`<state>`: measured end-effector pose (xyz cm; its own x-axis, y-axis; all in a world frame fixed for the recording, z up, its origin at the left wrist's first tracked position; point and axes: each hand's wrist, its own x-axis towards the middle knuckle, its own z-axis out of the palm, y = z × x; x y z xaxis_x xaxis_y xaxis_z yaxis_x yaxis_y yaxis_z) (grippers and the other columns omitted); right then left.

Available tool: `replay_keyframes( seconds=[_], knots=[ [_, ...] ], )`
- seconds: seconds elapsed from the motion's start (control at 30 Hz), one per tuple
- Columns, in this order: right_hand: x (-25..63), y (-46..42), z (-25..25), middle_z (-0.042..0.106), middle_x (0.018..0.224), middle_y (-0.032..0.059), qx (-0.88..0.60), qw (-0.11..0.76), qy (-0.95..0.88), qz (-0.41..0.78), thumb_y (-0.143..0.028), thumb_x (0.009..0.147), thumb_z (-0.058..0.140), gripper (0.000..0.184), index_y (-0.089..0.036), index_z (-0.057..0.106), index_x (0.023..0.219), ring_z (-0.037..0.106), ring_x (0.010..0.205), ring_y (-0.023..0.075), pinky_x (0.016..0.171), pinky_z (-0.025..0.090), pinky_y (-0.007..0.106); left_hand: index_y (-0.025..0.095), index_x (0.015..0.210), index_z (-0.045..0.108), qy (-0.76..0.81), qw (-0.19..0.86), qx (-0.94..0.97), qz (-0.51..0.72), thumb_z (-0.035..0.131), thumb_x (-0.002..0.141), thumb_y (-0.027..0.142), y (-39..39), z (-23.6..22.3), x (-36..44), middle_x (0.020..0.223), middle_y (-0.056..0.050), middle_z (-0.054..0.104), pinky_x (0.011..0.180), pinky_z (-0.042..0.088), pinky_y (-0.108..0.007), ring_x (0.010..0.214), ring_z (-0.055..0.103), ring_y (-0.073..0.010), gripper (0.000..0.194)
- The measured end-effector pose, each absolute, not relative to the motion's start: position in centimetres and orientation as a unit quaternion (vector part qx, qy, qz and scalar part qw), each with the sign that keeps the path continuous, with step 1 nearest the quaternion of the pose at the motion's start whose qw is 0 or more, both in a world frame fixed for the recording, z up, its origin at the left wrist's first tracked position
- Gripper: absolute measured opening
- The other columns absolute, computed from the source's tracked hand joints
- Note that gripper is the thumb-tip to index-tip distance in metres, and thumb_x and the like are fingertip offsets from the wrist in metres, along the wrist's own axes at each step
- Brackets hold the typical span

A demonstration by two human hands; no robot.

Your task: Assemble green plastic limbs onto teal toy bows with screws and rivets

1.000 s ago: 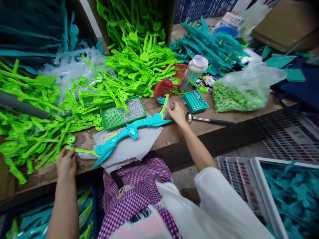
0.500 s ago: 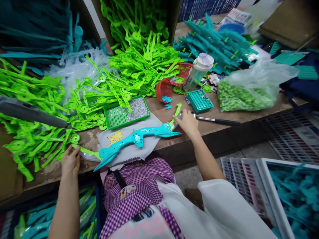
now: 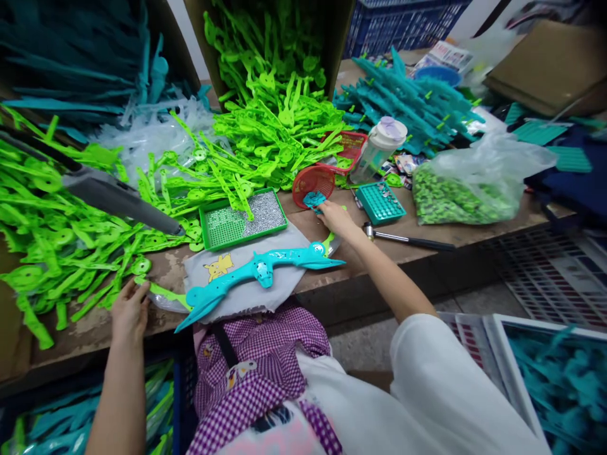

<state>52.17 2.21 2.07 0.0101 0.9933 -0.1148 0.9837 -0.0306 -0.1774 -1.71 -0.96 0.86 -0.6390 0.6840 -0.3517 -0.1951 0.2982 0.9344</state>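
A blue toy bow [image 3: 263, 268] with lime-green arms lies across a grey cloth [image 3: 279, 291] at the table's front edge. My left hand [image 3: 130, 309] is closed around the tip of its left green arm, where a clear plastic strip also shows. My right hand [image 3: 337, 220] is at the mouth of a tilted red basket [image 3: 327, 178], fingertips together on the small blue plastic pieces [image 3: 313, 200]; my hand partly hides them. The bow's right green arm [image 3: 331, 239] lies below my right wrist, not held. Close behind the cloth sits a green tray [image 3: 222, 235] of small metal parts.
Lime-green plastic parts [image 3: 284, 126] are heaped behind and left. A grey electric screwdriver [image 3: 123, 201] hangs over the left heap. Rightward are a hammer [image 3: 408, 241], a teal holed block [image 3: 380, 202], a lidded bottle [image 3: 379, 148] and a bag of small green parts [image 3: 462, 196].
My right hand has let go of the bow's right arm and moved up and left to the red basket. The basket's mouth has turned towards me. The screwdriver has swung right.
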Motion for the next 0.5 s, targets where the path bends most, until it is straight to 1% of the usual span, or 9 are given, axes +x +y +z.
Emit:
replay_keyframes(
  seconds=[0.17,0.23,0.27,0.3,0.37,0.43,0.5],
  knots=[
    [53.3,2.7,2.1,0.069,0.127,0.0226,-0.709,0.025,-0.698,0.099,-0.023,0.096,0.053,0.029,-0.012,0.067,0.119,0.067,0.113,0.0323,0.094,0.051,0.040,0.016,0.086,0.066,0.708,0.382,0.172,0.568,0.074,0.054,0.001,-1.0,0.8,-1.6,0.083,0.005,0.061,0.073,0.040,-0.023,0.076,0.056,-0.0083,0.036],
    [54.1,3.2,2.5,0.071,0.123,0.0207,-0.712,0.031,-0.695,0.095,-0.025,0.095,0.054,0.027,-0.013,0.070,0.114,0.068,0.110,0.0315,0.093,0.051,0.039,0.016,0.085,0.066,0.712,0.378,0.170,0.567,0.075,0.053,0.002,-1.0,0.8,-1.6,0.083,0.005,0.062,0.074,0.041,-0.023,0.077,0.056,-0.0086,0.036],
    [54.5,3.6,2.8,0.073,0.120,0.0191,-0.715,0.048,-0.691,0.095,-0.027,0.095,0.055,0.027,-0.013,0.071,0.113,0.069,0.108,0.0306,0.093,0.051,0.038,0.016,0.085,0.067,0.714,0.376,0.170,0.566,0.075,0.053,0.003,-1.0,0.8,-1.6,0.082,0.005,0.062,0.074,0.041,-0.023,0.077,0.056,-0.0087,0.035],
    [55.0,4.2,3.2,0.075,0.116,0.0174,-0.718,0.077,-0.684,0.100,-0.030,0.096,0.056,0.028,-0.014,0.072,0.111,0.070,0.106,0.0293,0.093,0.051,0.037,0.016,0.085,0.067,0.715,0.375,0.169,0.565,0.075,0.053,0.003,-0.9,0.7,-1.6,0.082,0.005,0.062,0.074,0.040,-0.023,0.077,0.056,-0.0087,0.035],
    [55.9,5.8,3.6,0.077,0.113,0.0149,-0.719,0.168,-0.664,0.121,-0.036,0.095,0.057,0.033,-0.014,0.072,0.113,0.071,0.103,0.0269,0.092,0.052,0.036,0.016,0.085,0.068,0.715,0.372,0.169,0.567,0.075,0.052,0.004,-0.8,0.5,-1.8,0.081,0.005,0.062,0.075,0.041,-0.023,0.077,0.056,-0.0088,0.036],
    [56.8,7.7,3.5,0.076,0.118,0.0151,-0.722,0.261,-0.628,0.130,-0.041,0.096,0.055,0.041,-0.013,0.070,0.122,0.071,0.106,0.0266,0.095,0.053,0.037,0.016,0.086,0.069,0.714,0.374,0.170,0.567,0.075,0.051,0.003,-0.7,0.3,-2.0,0.082,0.004,0.062,0.076,0.042,-0.023,0.078,0.057,-0.0091,0.038],
    [57.5,9.4,2.7,0.073,0.125,0.0171,-0.732,0.296,-0.602,0.121,-0.041,0.096,0.052,0.048,-0.012,0.063,0.132,0.069,0.111,0.0280,0.099,0.052,0.041,0.016,0.086,0.069,0.713,0.377,0.171,0.566,0.076,0.051,0.003,-0.6,0.1,-2.2,0.083,0.004,0.063,0.076,0.043,-0.023,0.079,0.057,-0.0097,0.037]
  ],
)
